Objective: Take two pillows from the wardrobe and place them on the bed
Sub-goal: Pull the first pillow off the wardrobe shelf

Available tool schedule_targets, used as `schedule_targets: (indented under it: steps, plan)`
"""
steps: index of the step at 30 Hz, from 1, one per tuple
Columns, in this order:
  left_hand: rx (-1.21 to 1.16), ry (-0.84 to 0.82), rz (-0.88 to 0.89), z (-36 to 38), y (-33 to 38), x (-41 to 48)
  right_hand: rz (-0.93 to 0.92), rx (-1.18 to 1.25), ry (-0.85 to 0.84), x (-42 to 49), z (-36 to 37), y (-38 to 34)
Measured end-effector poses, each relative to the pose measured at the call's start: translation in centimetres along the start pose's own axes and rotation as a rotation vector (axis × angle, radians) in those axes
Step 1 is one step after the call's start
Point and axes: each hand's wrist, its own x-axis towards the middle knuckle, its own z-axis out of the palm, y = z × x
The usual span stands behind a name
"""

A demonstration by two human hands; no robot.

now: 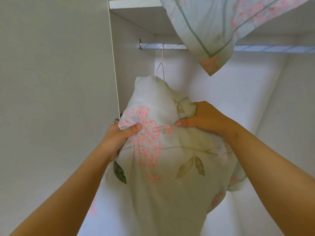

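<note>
Pillow (153, 150) stands long axis upright, pale, pink-flowered; left hand (117, 138) and right hand (201, 120) clutch its top.

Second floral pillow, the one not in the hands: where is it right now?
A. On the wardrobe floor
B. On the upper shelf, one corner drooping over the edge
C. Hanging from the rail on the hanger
B: the second floral pillow lies on the upper shelf, its corner drooping past the rail.
</note>
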Motion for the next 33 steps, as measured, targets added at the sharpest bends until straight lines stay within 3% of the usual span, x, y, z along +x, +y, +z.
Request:
schedule_targets:
  steps: [3, 5, 9, 12, 18, 23, 33]
  plan:
    - [0.18, 0.018, 0.055, -0.3, -0.1, -0.1, -0.032, -0.068, 0.019, 0.2, 0.8, 0.5]
    - [0.342, 0.091, 0.198, 0.1, 0.4, -0.4, -0.053, -0.125, 0.007, 0.4, 1.7, 0.6]
    - [1.236, 0.124, 0.504, 2.3, 0.5, -0.8, -0.057, -0.206, -0.087, 1.1, 3.8, 1.6]
    - [1.604, -0.042, 0.421, 4.0, -1.6, -0.1, -0.092, -0.3, -0.156, 0.9, 5.0, 2.4]
    - [1.642, -0.174, 0.113, 6.4, -5.6, 0.4, -0.124, -0.433, -0.256, -0.6, 7.1, 6.3]
    - [1.581, -0.253, -0.135, 7.6, -9.2, -1.3, -0.128, -0.358, -0.408, -1.5, 9.4, 10.1]
    - [1.251, 0.044, -0.38, 5.8, -12.9, -7.2, -0.299, -0.282, -0.617, -2.8, 14.1, 11.4]
